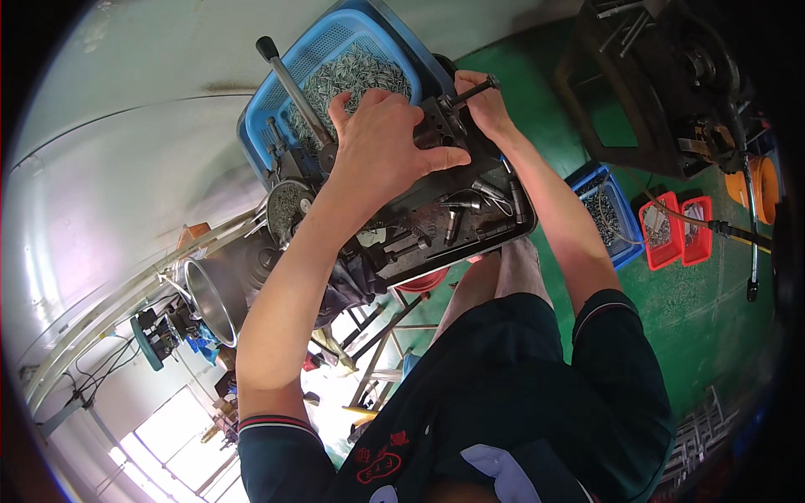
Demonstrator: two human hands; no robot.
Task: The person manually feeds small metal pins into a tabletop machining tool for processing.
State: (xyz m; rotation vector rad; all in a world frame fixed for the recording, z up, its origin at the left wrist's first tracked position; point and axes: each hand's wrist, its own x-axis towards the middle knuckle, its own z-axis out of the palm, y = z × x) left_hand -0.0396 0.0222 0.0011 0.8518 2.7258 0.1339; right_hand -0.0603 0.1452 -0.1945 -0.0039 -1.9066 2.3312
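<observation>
My left hand [381, 142] is over the dark metal bench machine [436, 184], in front of a blue plastic basket [289, 63] heaped with small metal pins or screws [356, 69]. Its fingers are spread and slightly bent, the thumb stretched out to the right, and no object shows in it. My right hand [485, 107] is at the machine's right side, fingers curled beside a dark metal rod [471, 90] with a round end. The rod crosses in front of that hand and hides part of it, along with whatever the fingers close on.
A lever with a black knob [267, 49] rises left of my left hand. Loose tools [453, 222] lie on the machine's tray. Right, on the green floor, stand a blue basket [629, 251] and red bins [667, 256]. Another dark machine [662, 151] stands beyond them.
</observation>
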